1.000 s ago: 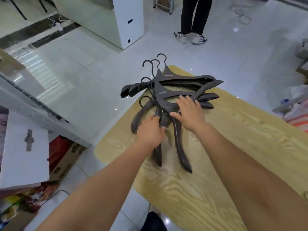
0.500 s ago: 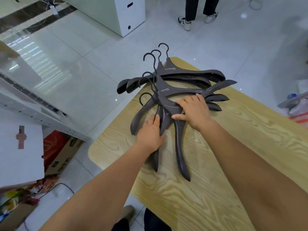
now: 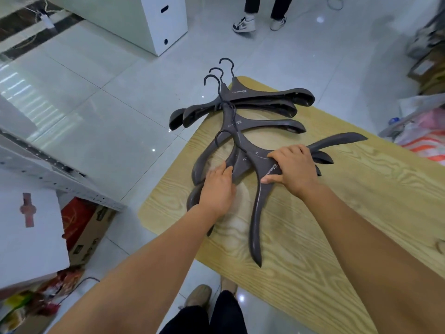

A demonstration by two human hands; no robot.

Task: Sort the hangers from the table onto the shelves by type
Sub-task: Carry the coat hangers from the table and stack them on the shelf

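Note:
Several dark grey plastic hangers lie fanned out at the far left corner of the wooden table (image 3: pixel 337 237). My right hand (image 3: pixel 292 169) grips the neck of the top hanger (image 3: pixel 256 225), thumb on its near edge and fingers over the far edge; its long arm points toward me. My left hand (image 3: pixel 218 186) rests with fairly straight fingers on the hangers beneath it (image 3: pixel 199 165), partly hiding them. Farther off lie a single hanger (image 3: pixel 265 122) and a stacked pair (image 3: pixel 265 95), hooks jutting past the table edge.
A grey metal shelf (image 3: pixel 48 165) runs along the left, with cardboard boxes (image 3: pixel 81 227) and a white box (image 3: pixel 26 232) below it. A white cabinet (image 3: pixel 166 20) and a standing person's shoes (image 3: pixel 243 22) are beyond the table. Bags (image 3: pixel 423 141) pile at the right.
My right hand has slid the top hanger rightward and closed round its neck, so the pile has fanned apart. My left hand has shifted slightly left on the lower hangers.

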